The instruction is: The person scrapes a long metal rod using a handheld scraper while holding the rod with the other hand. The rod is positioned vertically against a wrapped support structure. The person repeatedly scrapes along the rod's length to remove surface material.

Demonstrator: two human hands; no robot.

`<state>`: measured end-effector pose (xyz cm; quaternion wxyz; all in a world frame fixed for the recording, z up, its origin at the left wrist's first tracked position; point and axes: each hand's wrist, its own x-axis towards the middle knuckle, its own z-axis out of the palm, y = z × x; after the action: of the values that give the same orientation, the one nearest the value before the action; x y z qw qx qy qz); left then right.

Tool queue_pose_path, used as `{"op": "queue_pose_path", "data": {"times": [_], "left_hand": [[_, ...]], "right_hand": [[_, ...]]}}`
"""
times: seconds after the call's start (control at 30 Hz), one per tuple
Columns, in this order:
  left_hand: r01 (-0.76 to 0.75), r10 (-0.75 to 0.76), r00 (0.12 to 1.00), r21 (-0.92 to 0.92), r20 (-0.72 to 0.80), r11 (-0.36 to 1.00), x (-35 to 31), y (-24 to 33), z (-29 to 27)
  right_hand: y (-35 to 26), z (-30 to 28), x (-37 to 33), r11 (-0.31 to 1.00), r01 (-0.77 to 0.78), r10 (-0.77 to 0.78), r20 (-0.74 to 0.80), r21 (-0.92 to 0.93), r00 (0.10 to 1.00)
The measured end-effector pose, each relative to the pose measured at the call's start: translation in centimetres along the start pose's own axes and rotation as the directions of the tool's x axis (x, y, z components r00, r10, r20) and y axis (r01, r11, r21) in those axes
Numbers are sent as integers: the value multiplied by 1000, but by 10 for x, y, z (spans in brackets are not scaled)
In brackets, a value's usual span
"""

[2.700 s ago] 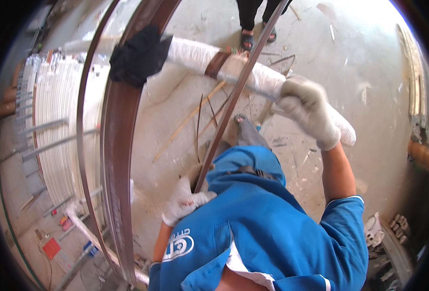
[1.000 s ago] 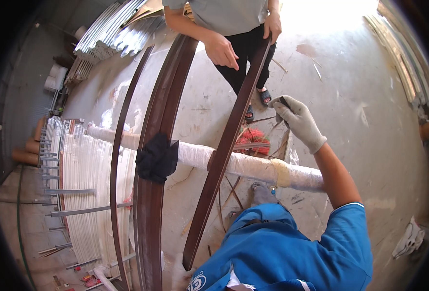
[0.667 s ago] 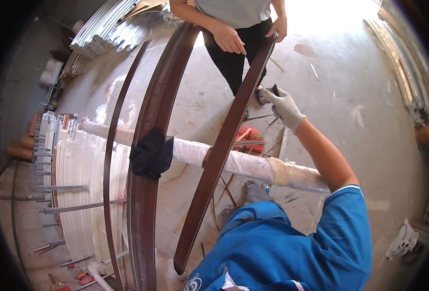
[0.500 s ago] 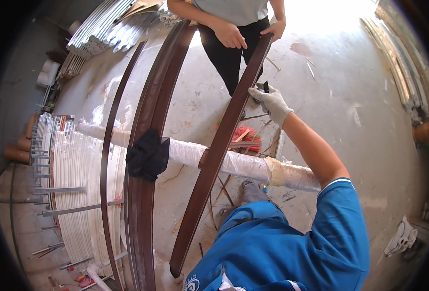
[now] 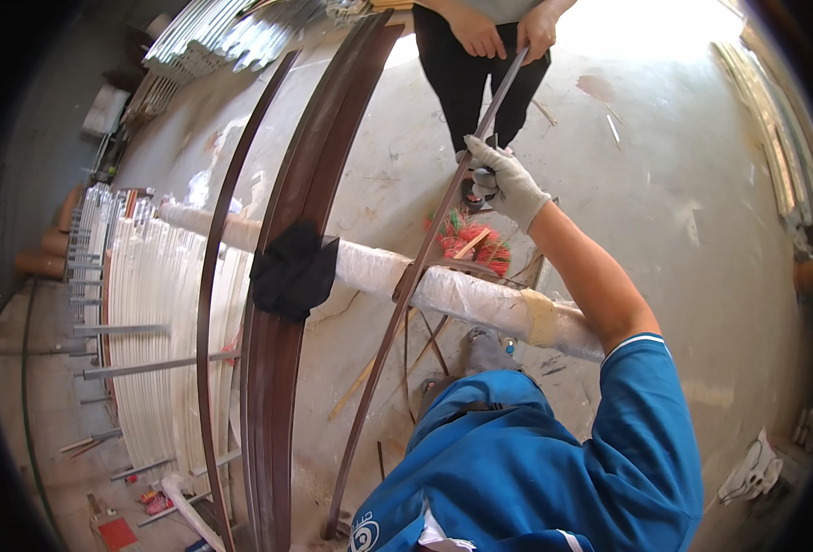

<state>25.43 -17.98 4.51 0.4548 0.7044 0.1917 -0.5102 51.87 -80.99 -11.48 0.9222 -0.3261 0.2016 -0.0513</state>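
My right hand (image 5: 509,184), in a pale work glove, is closed around the upper part of a long brown strip (image 5: 395,317). A small dark piece (image 5: 492,142) shows by its fingers, too little of it to name. The strip stands edge-on and slopes across a plastic-wrapped roll (image 5: 466,299). At its far end a co-worker's hand (image 5: 537,29) grips it; the co-worker's other hand (image 5: 480,35) hangs beside it. By the near end, next to my blue shirt, is a pale patch that may be my left glove; its fingers do not show.
Left of the strip, wide brown profiles (image 5: 282,405) and a thin brown strip (image 5: 206,304) lie over the roll, a black cloth (image 5: 294,271) on the profiles. White lengths (image 5: 154,340) are stacked farther left. Red bristles (image 5: 475,247) lie on the floor beyond the roll.
The brown strip has turned from its broad face to its narrow edge. My right hand still grips it, and the co-worker's hands have shifted right in the view.
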Motion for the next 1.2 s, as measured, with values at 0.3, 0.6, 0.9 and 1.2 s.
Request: {"op": "queue_pose_path", "data": {"times": [0.3,0.6,0.9,1.2], "left_hand": [[-227,295,953,495,-62,838,89,118,59],[-102,101,995,188,18,977,63,120,55],[-106,105,994,245,17,964,80,102,43],[-105,112,993,174,-31,979,83,89,52]], "right_hand": [[-17,12,-60,783,101,-223,-126,-614,967],[-53,-22,-26,-52,360,-573,323,-931,753],[-1,45,-94,-565,461,-230,668,-684,708],[-61,83,-76,-514,36,-380,265,-857,886]]}}
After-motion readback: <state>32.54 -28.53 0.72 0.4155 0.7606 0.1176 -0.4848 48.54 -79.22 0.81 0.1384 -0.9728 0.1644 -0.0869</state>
